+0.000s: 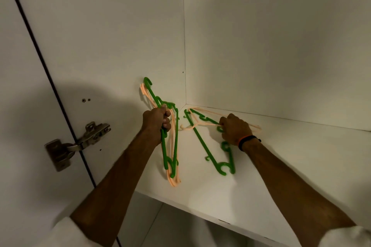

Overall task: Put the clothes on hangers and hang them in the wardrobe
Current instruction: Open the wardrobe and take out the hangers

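Wardrobe: we're looking into a plain white wardrobe (261, 36), back corner dead ahead, dim lighting, nothing fancy.
Shelf: a white shelf (251, 182) carries the things; its front edge runs across the lower part of the view.
Door: the wardrobe door (26, 106) is swung out on our left, with a metal hinge (78, 144) on it.
Left hand: our left hand (157, 119) is fisted tight around a bunch of green and peach hangers (170, 146), gripping them near the neck.
Held bunch: it's tilted up against the left wall, hooks up top touching that wall, bottom ends down near the shelf's front-left corner.
Right hand: our right hand (234, 128) is curled down on the second lot of hangers, fingers closed on a peach hanger (202, 123); how much else is in the grip, we can't tell.
Loose hangers: a green hanger (202, 144) lies flat on the shelf, running from the back-left corner toward the front edge, with the peach one crossing over it.
Wrist: black band with an orange strip (248, 139) on the right wrist.
Sleeves: white sleeves (66, 232) at the bottom.
Clothes: none in view here.
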